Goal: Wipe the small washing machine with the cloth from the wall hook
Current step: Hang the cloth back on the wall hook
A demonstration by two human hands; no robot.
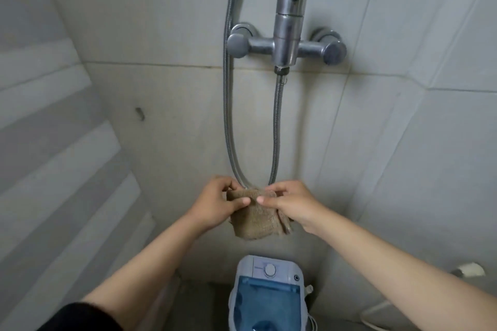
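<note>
A brown woven cloth (256,220) hangs folded over the bottom loop of the metal shower hose (275,126). My left hand (219,203) pinches the cloth's upper left edge, and my right hand (291,203) pinches its upper right edge; the two thumbs nearly meet in the middle. Below them, at the bottom centre, stands the small washing machine (267,295), white with a blue see-through lid and a round white dial on its top panel. Its lower part is cut off by the frame.
A chrome shower mixer (287,43) is fixed to the tiled wall above. A small dark hook (139,113) sticks out of the wall at the left. A white hose (376,309) lies on the floor at the right.
</note>
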